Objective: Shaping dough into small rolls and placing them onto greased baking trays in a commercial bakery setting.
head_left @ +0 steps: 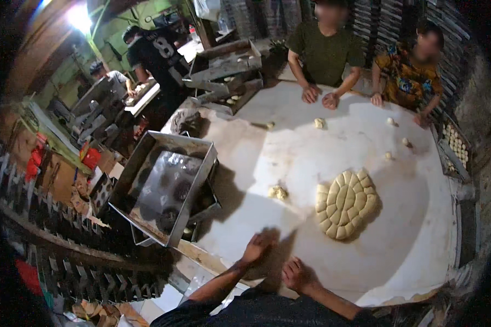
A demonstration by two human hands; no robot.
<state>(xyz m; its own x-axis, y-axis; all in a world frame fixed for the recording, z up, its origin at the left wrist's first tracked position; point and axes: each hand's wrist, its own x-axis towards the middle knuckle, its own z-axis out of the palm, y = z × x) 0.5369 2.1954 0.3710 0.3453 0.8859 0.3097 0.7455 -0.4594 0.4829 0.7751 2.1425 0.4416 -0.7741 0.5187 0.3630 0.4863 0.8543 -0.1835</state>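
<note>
My left hand (261, 243) is at the near edge of the pale worktable (245, 141), its shadowed fingers bent but apart, holding nothing visible. My right hand (298, 274) rests a little to its right, fingers loosely curled and apart, also without anything visible in it. Beyond them lies a rounded slab of dough (346, 204) cut into several segments. A small rough lump of dough (277, 192) sits to its left, and several little pieces (319, 123) are scattered farther back. Left of my left hand are stacked metal pans, the top one (197, 163) holding a smooth grey sheet.
Two people (324, 60) stand across the table with hands at its edge; two others (147, 60) work at a lit bench behind. More metal trays (223, 65) sit at the far left corner, and a tray of dough balls (454, 144) at the right edge. Clutter lines the left side.
</note>
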